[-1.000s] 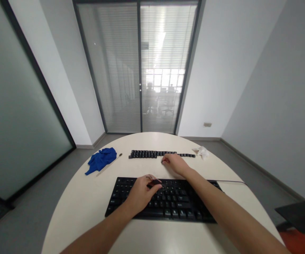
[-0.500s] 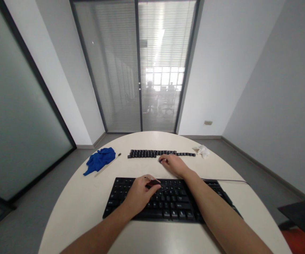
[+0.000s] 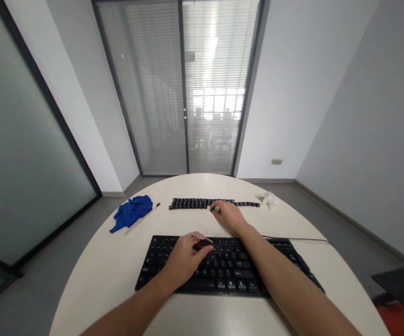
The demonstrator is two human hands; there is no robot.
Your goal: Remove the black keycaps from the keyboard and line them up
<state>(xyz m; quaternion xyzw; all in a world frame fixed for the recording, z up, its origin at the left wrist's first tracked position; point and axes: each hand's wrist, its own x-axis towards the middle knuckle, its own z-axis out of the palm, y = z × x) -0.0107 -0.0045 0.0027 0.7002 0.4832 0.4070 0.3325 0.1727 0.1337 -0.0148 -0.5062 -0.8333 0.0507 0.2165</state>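
Note:
A black keyboard [image 3: 219,270] lies across the near part of the table. Over its upper middle, my left hand [image 3: 187,254] is closed around a small dark, flat-looking object [image 3: 203,243], whose kind I cannot make out. My right hand [image 3: 228,215] reaches past the keyboard, fingertips pinching a small black keycap [image 3: 212,209] near the tabletop. Just beyond those fingers are rows of loose black keycaps [image 3: 189,203], and a thinner line of keycaps [image 3: 247,204] runs to the right. My right forearm covers part of the keyboard's right side.
On the left of the round white table [image 3: 117,280] lie a crumpled blue cloth [image 3: 132,212] and a thin brush [image 3: 142,219]. A crumpled white tissue [image 3: 269,199] sits at the far right. The keyboard cable [image 3: 303,239] runs off the right edge, near a chair [image 3: 403,284].
My right hand has shifted slightly toward the keycap rows, and the keycap at its fingertips shows more plainly. My left hand stays in place with the dark object.

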